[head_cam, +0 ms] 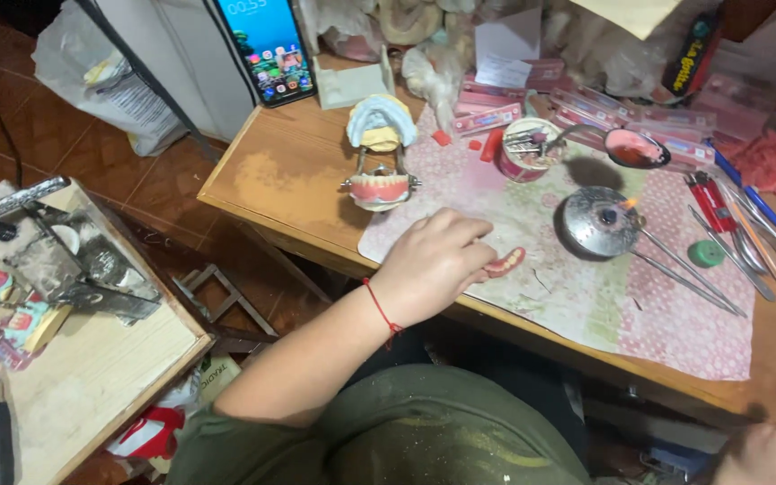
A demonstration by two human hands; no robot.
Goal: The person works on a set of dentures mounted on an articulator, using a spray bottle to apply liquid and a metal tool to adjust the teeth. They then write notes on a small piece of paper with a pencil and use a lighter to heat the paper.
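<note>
Resting on the mat near the tabletop's front edge, the left hand is lying with fingers curled over a pink denture.

Its fingers are bending loosely over the denture, whose one end is poking out just past the fingertips; whether they are pinching it or only covering it I cannot tell. A red string is circling that wrist. The right hand is showing only in part at the lower right corner, below the table's front edge, so its fingers cannot be read. Behind the left hand, toward the table's back left corner, an articulator is standing with a set of teeth in it. A lit burner is sitting mid-mat, metal tools lying beside it toward the right edge.
</note>
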